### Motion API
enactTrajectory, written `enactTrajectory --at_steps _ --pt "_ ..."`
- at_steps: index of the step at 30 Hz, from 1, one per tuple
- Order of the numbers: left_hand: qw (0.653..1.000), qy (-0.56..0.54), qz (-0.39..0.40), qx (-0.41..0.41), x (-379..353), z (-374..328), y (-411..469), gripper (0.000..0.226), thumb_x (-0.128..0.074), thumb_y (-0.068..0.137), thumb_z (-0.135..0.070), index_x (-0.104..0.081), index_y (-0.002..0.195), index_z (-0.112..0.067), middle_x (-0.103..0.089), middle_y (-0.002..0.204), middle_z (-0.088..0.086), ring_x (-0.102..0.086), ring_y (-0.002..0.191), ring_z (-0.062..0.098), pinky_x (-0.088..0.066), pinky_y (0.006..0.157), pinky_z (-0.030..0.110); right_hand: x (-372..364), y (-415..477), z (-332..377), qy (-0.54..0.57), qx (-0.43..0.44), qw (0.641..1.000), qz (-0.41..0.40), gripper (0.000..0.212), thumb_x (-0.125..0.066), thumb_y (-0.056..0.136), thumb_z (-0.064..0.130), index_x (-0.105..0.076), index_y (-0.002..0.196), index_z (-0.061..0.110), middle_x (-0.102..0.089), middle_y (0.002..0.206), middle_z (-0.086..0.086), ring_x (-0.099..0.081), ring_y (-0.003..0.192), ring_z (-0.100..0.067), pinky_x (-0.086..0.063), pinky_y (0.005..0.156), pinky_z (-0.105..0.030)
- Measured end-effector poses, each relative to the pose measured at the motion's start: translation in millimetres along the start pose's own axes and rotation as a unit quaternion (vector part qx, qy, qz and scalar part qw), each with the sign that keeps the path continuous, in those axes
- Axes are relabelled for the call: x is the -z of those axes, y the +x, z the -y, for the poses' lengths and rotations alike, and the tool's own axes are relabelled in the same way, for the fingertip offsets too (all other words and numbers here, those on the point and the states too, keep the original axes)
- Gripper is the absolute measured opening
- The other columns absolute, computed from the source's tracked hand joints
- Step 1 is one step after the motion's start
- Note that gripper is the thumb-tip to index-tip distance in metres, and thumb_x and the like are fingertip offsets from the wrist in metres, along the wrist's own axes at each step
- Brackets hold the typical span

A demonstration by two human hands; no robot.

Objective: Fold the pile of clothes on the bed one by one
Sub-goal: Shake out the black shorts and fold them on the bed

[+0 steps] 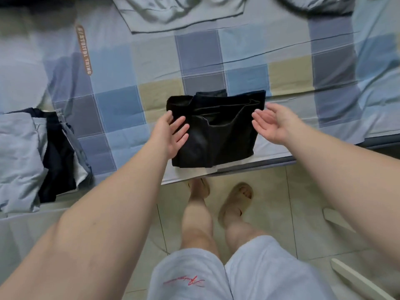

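A black garment, folded into a rough square, lies on the checked bed sheet near the bed's front edge. My left hand hovers at its left side, fingers spread over the fabric, holding nothing. On the garment's right side is my right hand, palm turned inward and fingers apart, just off the cloth. A stack of folded clothes in light blue, black and grey sits at the left on the bed.
A grey-green crumpled garment lies at the far side of the bed, another grey one at the top right. The bed's edge runs below the black garment. My legs and sandals stand on the tiled floor.
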State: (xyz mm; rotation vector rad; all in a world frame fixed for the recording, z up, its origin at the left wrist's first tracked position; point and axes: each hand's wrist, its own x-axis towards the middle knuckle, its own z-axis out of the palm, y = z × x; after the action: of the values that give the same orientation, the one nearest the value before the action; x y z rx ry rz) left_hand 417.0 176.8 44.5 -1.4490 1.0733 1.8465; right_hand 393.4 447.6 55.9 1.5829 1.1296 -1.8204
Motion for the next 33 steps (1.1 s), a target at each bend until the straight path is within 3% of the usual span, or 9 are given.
enactTrajectory --at_steps 4,6,8,11,13,16,22,29,33 --pt "0.981 0.188 -0.013 -0.041 -5.2 -11.2 39.5 0.041 -0.054 0.103 -0.037 -0.05 0.14 -0.02 -0.065 0.131 0.002 -0.065 0.111 0.02 -0.051 0.094 0.037 -19.2 28.7 -10.8 -0.151 0.035 0.988 -0.014 0.03 -0.054 0.103 0.024 -0.056 0.13 0.012 -0.063 0.13 -0.007 -0.062 0.115 -0.023 -0.051 0.096 -0.037" --pt "0.946 0.306 -0.052 -0.089 1.5 -0.1 62.5 0.051 -0.069 0.093 -0.035 -0.051 0.137 -0.017 -0.062 0.132 0.006 -0.062 0.112 0.023 -0.049 0.101 0.04 -17.3 51.0 -29.6 -0.296 0.092 0.948 -0.071 0.031 -0.062 0.098 0.026 -0.057 0.126 0.014 -0.062 0.131 -0.009 -0.062 0.116 -0.025 -0.05 0.099 -0.039" --pt "0.91 0.388 -0.084 -0.119 12.1 16.4 80.8 0.078 -0.081 0.076 -0.044 -0.045 0.14 -0.018 -0.056 0.135 0.006 -0.058 0.122 0.026 -0.046 0.108 0.045 -10.0 71.8 -47.2 -0.402 0.151 0.897 -0.107 0.052 -0.07 0.091 0.033 -0.05 0.136 0.016 -0.055 0.137 -0.006 -0.056 0.122 -0.026 -0.046 0.105 -0.042" --pt "0.892 0.417 -0.114 -0.136 24.2 37.7 103.1 0.104 -0.086 0.061 -0.056 -0.036 0.145 -0.023 -0.047 0.145 0.001 -0.049 0.133 0.026 -0.042 0.111 0.049 1.4 105.2 -66.2 -0.421 0.158 0.887 -0.106 0.087 -0.075 0.082 0.048 -0.031 0.152 0.021 -0.037 0.154 -0.005 -0.043 0.136 -0.027 -0.038 0.113 -0.048" --pt "0.904 0.387 -0.112 -0.146 25.7 50.3 117.6 0.106 -0.09 0.063 -0.053 -0.033 0.147 -0.022 -0.044 0.146 0.0 -0.049 0.131 0.023 -0.043 0.11 0.047 4.5 126.0 -74.8 -0.385 0.133 0.91 -0.08 0.095 -0.079 0.078 0.053 -0.029 0.152 0.021 -0.041 0.152 -0.004 -0.047 0.132 -0.026 -0.042 0.109 -0.045" --pt "0.916 0.357 -0.11 -0.144 21.2 60.9 132.8 0.1 -0.089 0.067 -0.051 -0.034 0.144 -0.022 -0.052 0.137 -0.005 -0.054 0.123 0.021 -0.046 0.104 0.04 6.8 147.5 -79.9 -0.379 0.114 0.918 -0.018 0.076 -0.082 0.076 0.05 -0.048 0.136 0.018 -0.061 0.128 0.001 -0.061 0.112 -0.019 -0.049 0.09 -0.034" --pt "0.914 0.376 -0.054 -0.142 19.4 62.3 145.0 0.06 -0.085 0.077 -0.04 -0.059 0.129 -0.025 -0.066 0.112 -0.012 -0.062 0.103 0.012 -0.048 0.09 0.032 15.5 166.3 -64.1 -0.367 0.069 0.925 0.07 0.032 -0.081 0.083 0.021 -0.065 0.111 0.018 -0.072 0.115 -0.004 -0.07 0.102 -0.02 -0.056 0.09 -0.034" --pt "0.956 0.287 -0.036 -0.039 17.7 38.1 50.9 0.029 -0.079 0.087 -0.03 -0.068 0.11 -0.015 -0.073 0.106 0.005 -0.071 0.091 0.023 -0.057 0.076 0.033 4.9 62.3 -22.4 -0.368 0.044 0.927 0.056 0.043 -0.078 0.084 0.019 -0.063 0.123 0.011 -0.072 0.115 -0.008 -0.071 0.1 -0.026 -0.057 0.085 -0.037" --pt "0.962 0.27 -0.033 -0.014 30.0 13.2 -45.3 0.052 -0.08 0.079 -0.044 -0.066 0.118 -0.013 -0.075 0.104 0.008 -0.074 0.09 0.03 -0.059 0.087 0.044 -6.2 -42.8 -8.2 -0.371 0.054 0.924 0.074 0.039 -0.075 0.087 0.016 -0.062 0.122 0.006 -0.072 0.111 -0.009 -0.071 0.09 -0.022 -0.055 0.069 -0.03"
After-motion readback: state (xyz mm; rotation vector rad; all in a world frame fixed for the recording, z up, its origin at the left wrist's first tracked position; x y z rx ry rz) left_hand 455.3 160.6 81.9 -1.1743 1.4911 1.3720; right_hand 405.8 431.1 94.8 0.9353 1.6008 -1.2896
